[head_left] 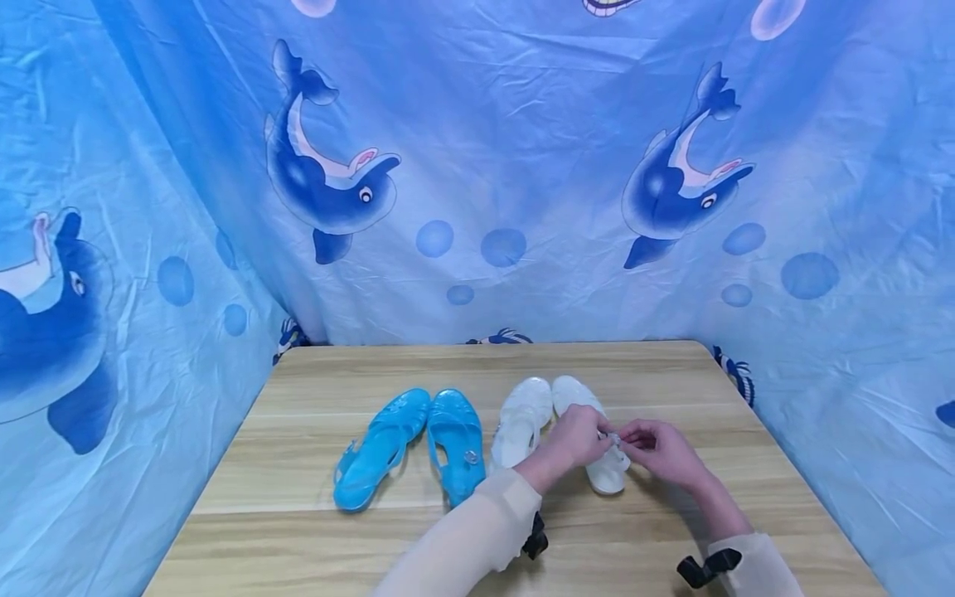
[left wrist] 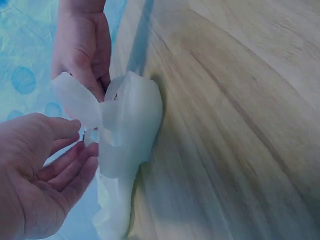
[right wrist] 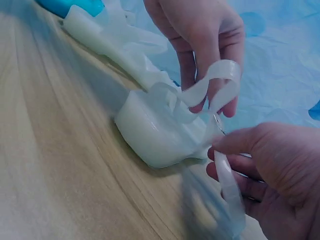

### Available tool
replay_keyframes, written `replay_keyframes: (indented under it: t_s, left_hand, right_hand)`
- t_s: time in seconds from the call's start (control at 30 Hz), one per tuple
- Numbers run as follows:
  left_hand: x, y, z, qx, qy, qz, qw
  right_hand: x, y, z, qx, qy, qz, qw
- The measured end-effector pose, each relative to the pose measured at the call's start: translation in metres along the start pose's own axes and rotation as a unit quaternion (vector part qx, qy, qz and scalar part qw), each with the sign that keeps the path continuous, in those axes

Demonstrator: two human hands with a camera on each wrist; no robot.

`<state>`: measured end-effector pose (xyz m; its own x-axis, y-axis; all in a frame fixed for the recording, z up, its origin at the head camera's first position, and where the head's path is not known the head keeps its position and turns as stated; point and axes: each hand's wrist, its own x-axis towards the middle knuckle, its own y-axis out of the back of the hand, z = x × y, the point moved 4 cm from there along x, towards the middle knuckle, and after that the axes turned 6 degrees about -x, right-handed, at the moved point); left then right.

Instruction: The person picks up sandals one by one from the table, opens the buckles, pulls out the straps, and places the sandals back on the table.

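Observation:
Both hands meet over the ankle strap of the right-hand white sandal, which lies sole down on the table. My left hand reaches across from the left and pinches the translucent strap near its small metal buckle. From the right, my right hand holds the strap close to that buckle between thumb and fingers. The strap forms a raised loop above the heel in the right wrist view. In the left wrist view, the left hand's fingertips partly cover the buckle.
The other white sandal stands just left, partly behind the left forearm. Two blue sandals lie further left. The wooden table meets a blue dolphin-print curtain at the back and sides.

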<state>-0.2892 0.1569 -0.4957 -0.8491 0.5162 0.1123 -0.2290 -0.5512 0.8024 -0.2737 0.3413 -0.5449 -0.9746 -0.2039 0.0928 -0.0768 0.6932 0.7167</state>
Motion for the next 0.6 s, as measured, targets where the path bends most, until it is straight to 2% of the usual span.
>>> replay_keyframes:
  t_s: [0.1,0.27,0.4,0.6]
  left_hand:
    - [0.003,-0.002,0.001,0.015,0.011,-0.001,0.9998]
    - [0.008,-0.003,0.002,0.012,0.048,-0.005,0.9988]
    - [0.009,-0.004,0.003,0.023,0.054,0.0,0.9983]
    - [0.011,-0.004,0.002,0.013,0.061,-0.001,0.998]
  right_hand:
    - [-0.001,-0.001,0.005,-0.007,0.006,0.007,1.0]
    - [-0.003,-0.001,0.008,0.004,0.0,0.014,1.0]
    - [-0.007,-0.002,0.009,0.013,-0.006,0.021,1.0]
    - [-0.004,-0.004,0.006,0.029,0.007,0.039,0.999]
